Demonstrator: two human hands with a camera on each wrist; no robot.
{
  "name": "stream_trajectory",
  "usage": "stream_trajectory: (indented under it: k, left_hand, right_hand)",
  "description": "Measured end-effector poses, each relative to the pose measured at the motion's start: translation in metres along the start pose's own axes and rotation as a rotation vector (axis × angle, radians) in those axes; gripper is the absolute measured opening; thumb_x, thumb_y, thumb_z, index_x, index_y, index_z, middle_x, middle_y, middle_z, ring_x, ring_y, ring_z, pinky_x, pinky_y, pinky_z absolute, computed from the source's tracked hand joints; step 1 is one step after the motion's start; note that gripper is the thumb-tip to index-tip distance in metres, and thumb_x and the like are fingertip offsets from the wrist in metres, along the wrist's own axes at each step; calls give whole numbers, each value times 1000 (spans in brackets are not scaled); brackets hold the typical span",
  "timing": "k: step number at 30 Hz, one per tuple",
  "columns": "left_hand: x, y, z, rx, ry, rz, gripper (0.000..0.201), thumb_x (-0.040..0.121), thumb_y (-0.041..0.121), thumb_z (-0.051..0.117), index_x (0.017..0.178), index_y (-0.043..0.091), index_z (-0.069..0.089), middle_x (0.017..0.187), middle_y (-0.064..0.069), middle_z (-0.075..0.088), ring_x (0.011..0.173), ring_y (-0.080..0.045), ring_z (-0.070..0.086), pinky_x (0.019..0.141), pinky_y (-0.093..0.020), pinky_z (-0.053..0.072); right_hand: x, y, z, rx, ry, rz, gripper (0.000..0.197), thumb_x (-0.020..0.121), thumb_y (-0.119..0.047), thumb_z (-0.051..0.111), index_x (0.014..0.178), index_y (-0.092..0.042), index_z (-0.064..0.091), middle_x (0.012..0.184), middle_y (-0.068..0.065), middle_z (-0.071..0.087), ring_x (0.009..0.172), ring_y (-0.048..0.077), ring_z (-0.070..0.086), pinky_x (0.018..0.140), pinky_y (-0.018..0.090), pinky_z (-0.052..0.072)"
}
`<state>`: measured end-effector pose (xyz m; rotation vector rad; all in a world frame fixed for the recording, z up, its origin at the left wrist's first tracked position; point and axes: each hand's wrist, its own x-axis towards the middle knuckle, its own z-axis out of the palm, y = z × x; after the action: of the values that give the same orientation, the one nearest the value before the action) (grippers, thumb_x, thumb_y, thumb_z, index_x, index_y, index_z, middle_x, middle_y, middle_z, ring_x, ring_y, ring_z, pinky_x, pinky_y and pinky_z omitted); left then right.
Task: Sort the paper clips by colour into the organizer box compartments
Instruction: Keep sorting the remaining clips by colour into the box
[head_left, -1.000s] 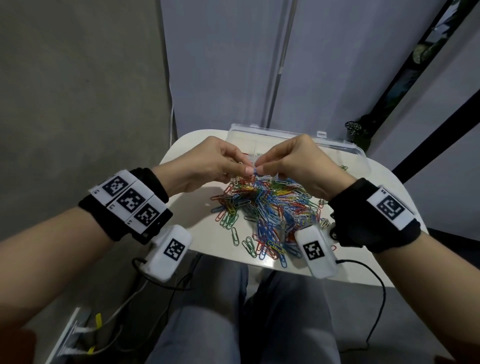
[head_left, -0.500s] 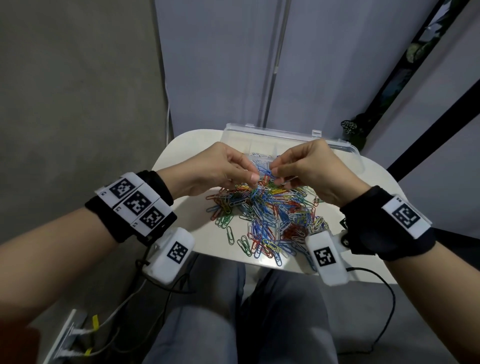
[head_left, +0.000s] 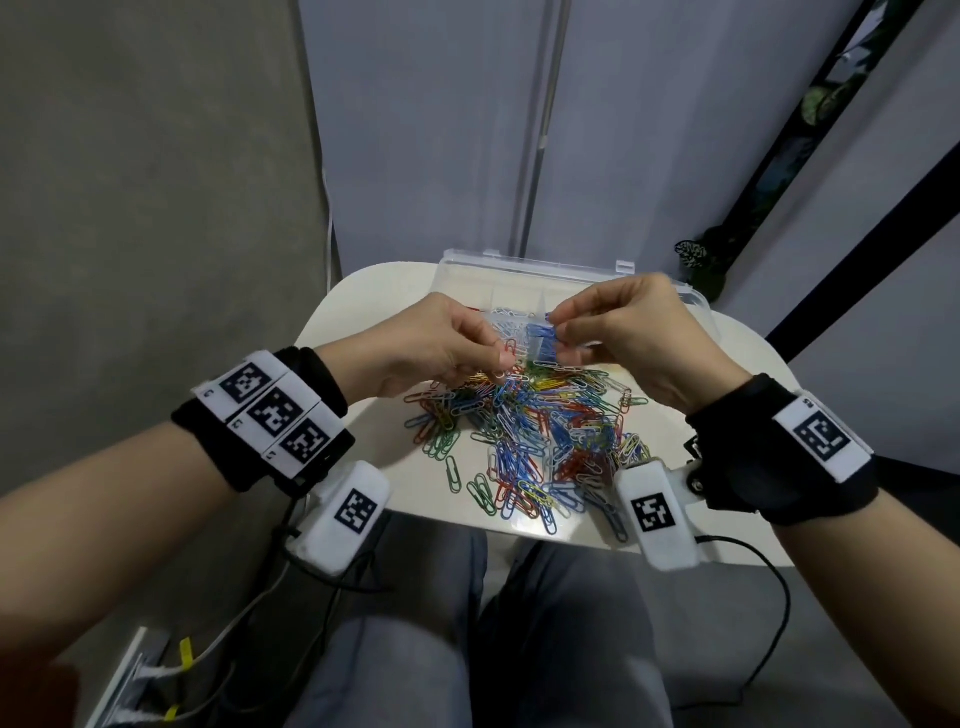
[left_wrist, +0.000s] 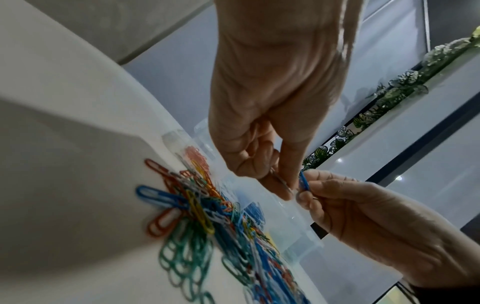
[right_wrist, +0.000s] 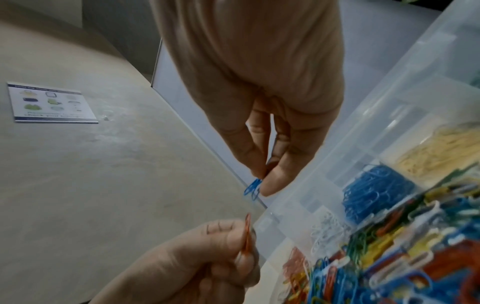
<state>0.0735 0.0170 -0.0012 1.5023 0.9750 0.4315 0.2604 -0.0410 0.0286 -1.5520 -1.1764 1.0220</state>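
Note:
A mixed heap of coloured paper clips (head_left: 524, 431) lies on the small white table (head_left: 358, 312). Behind it stands the clear organizer box (head_left: 524, 270), lid up, with blue clips (right_wrist: 376, 189), white clips (right_wrist: 327, 228) and pale yellow clips (right_wrist: 426, 154) in separate compartments. My left hand (head_left: 496, 358) pinches a red clip (right_wrist: 248, 234) between thumb and forefinger. My right hand (head_left: 558, 332) pinches a blue clip (right_wrist: 252, 188), also seen from the left wrist (left_wrist: 303, 182). Both hands hover over the box's front edge, fingertips a short gap apart.
The table edge is near my knees (head_left: 415, 649). Cables (head_left: 769, 597) hang from the wrist cameras below the table. A grey wall (head_left: 156, 182) is at the left and curtained panels (head_left: 571, 130) stand behind the box. A printed card (right_wrist: 52, 102) is on the wall.
The fingertips were together at the heap's far edge, working on joined clips. Now the hands have drawn apart and moved up over the box, each holding one clip.

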Motion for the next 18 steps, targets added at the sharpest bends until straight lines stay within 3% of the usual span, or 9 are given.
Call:
stream_trajectory:
  k: [3, 6, 9, 12, 15, 18]
  left_hand:
    - [0, -2, -7, 110, 53, 46, 8, 77, 6, 78, 74, 4, 70, 66, -7, 64, 57, -12, 48, 50, -21, 40]
    - [-2, -4, -10, 115, 64, 65, 10, 76, 3, 77, 77, -4, 70, 69, -16, 62, 55, -16, 48, 48, -22, 40]
    - [-2, -6, -12, 111, 59, 65, 13, 77, 0, 76, 82, -10, 68, 66, -16, 62, 51, -14, 53, 49, -22, 44]
    - [-3, -6, -12, 89, 35, 66, 10, 79, -2, 74, 83, -9, 69, 63, -13, 64, 52, -14, 57, 52, -22, 50]
    - [-4, -6, -11, 64, 15, 64, 9, 79, -3, 73, 85, -9, 69, 63, -13, 65, 52, -14, 59, 53, -20, 52]
    - [-6, -4, -9, 52, -5, 72, 9, 78, -4, 73, 86, -8, 69, 65, -13, 67, 52, -14, 60, 54, -20, 53]
  right_hand:
    - [8, -4, -13, -100, 122, -93, 17, 76, 19, 65, 72, 2, 67, 64, 15, 61, 50, 17, 60, 56, 28, 59]
    - [19, -4, -25, -264, 251, -187, 22, 76, 13, 67, 68, -8, 68, 63, 10, 63, 48, 11, 60, 56, 26, 58]
    - [29, -2, -28, -360, 285, -197, 19, 75, 6, 71, 70, -12, 69, 66, 9, 66, 52, 14, 60, 58, 28, 56]
    - [29, 0, -21, -414, 242, -187, 12, 75, -2, 77, 79, -12, 74, 70, 5, 69, 55, 7, 58, 59, 21, 47]
    - [17, -1, -7, -367, 139, -187, 11, 75, -4, 78, 85, -8, 75, 65, 3, 65, 45, -2, 49, 49, 10, 38]
    - [4, 0, 12, -297, -60, -142, 15, 72, -7, 82, 87, -5, 76, 60, -1, 62, 46, 0, 49, 48, 12, 38]
